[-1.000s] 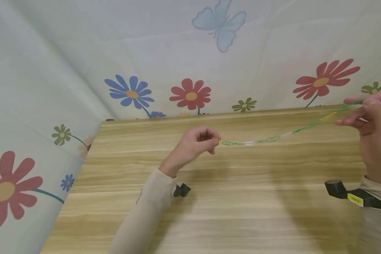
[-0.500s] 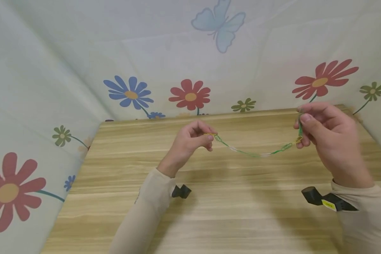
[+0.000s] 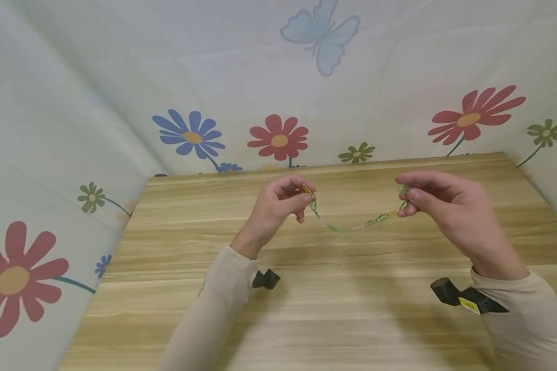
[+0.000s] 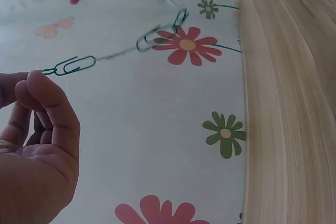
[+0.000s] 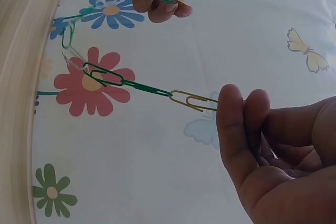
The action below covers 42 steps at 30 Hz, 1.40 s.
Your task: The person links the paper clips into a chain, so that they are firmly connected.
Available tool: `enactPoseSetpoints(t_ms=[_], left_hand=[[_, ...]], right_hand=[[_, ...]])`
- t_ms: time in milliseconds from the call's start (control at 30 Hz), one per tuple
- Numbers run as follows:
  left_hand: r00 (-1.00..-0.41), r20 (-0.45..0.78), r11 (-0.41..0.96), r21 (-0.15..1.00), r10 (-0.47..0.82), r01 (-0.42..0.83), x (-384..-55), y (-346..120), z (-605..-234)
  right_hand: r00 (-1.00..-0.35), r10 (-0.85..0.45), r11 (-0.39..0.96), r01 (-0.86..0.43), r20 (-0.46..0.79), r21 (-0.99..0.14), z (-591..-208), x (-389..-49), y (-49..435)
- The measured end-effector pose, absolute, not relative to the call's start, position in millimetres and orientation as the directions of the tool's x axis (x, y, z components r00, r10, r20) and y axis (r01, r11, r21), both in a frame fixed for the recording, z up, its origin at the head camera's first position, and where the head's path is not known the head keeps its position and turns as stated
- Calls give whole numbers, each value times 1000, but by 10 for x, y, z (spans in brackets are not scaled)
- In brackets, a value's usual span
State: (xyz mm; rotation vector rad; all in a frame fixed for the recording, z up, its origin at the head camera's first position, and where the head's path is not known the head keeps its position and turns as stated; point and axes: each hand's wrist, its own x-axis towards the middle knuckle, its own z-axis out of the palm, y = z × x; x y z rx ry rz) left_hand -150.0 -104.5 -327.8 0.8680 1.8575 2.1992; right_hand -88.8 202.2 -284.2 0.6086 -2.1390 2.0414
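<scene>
A chain of linked paper clips (image 3: 379, 219), green, white and yellow, sags in the air between both hands. My left hand (image 3: 274, 211) pinches one end between thumb and fingertips, where an orange-yellow clip (image 3: 308, 191) shows. On the other side, my right hand (image 3: 464, 211) pinches the chain near its far end, and some green clip wire shows at its fingertips. From the right wrist view, a yellow paper clip (image 5: 184, 102) runs into the right fingertips, with a green clip (image 5: 147, 88) linked beside it. In the left wrist view, a green clip (image 4: 76, 65) leaves the left fingertips.
Below the hands lies a wood-grain tabletop (image 3: 334, 309). A pale cloth backdrop (image 3: 241, 62) with printed flowers and a butterfly stands behind and to the left. Each wrist wears a small black camera mount (image 3: 459, 298).
My right hand has come in leftward from the right edge, toward the left hand. The chain has gone from a shallow curve to a deeper sag. My left hand has barely moved.
</scene>
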Motion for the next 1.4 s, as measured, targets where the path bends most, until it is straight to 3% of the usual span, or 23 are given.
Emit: enactPoseSetpoints(t_ms=[200,467,667,1200,1400], left_hand=[[-821,316,-175,949,476,264,-1466,-1018,-3258],[-803,303,-129,952,513,277,-1420,-973,-3231],[-807,284,-112,958,517,265,-1413,-944,-3218],[-831,304,-274,943,467,191,-1341,-818,-3255],[-829,305,-251,946,468,206,-1312,-776,-3244]], right_hand=[[-924,-203,77,-346,325,-935,-2870,-886,1956],[-861,-301,162,-471,411,-867,-2940,-888,1843],[-868,-341,250,-453,361,-855,-2955,-869,1763],[-881,-335,261,-426,333,-866,-3006,-844,1605],[-877,-284,264,-460,388,-848,-3051,-824,1491]])
